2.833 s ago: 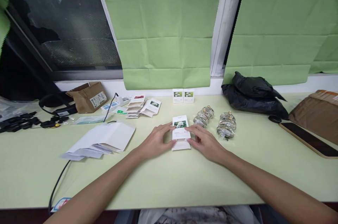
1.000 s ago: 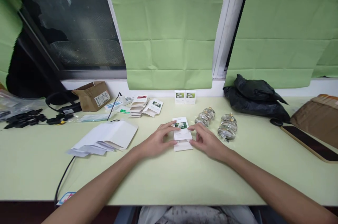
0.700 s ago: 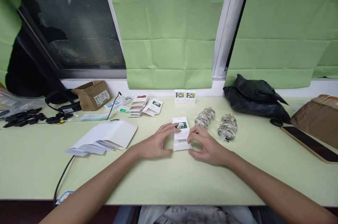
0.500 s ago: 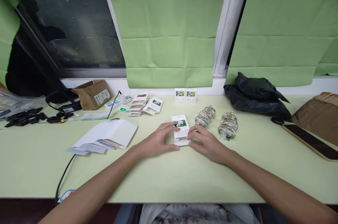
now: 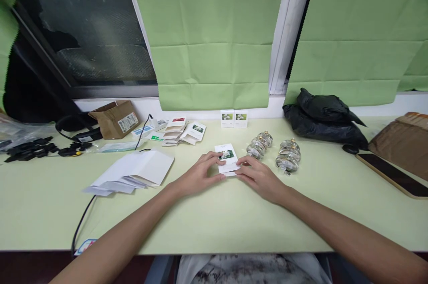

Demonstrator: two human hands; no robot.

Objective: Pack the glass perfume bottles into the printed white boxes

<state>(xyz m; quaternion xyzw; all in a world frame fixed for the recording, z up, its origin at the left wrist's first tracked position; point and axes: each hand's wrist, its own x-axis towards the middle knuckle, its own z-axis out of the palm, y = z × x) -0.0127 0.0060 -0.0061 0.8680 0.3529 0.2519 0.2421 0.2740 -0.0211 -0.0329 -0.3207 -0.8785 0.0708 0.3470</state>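
A small white carton (image 5: 227, 153) with a white-flower picture lies on the table in front of me, its printed side up. My left hand (image 5: 206, 171) grips its left side, with fingertips on the picture and the thumb at the near edge. On the near right corner, my right hand (image 5: 256, 176) pinches the carton by its end flap. That flap is partly hidden by the fingers. Just beyond my right hand stand two stacks of clear, round glass-like ornaments with gold tips, a left stack (image 5: 259, 145) and a right stack (image 5: 288, 156).
Two finished-looking white boxes (image 5: 234, 118) stand by the wall. Flattened cartons (image 5: 194, 131) lie at back left, near white paper sheets (image 5: 133, 172) and a brown box (image 5: 115, 120). A black bag (image 5: 324, 119) and a phone (image 5: 394, 174) are on the right.
The carton's near end, open before, is now folded down flatter. My right fingers have closed in on the flap, and my left thumb has come up against the near edge.
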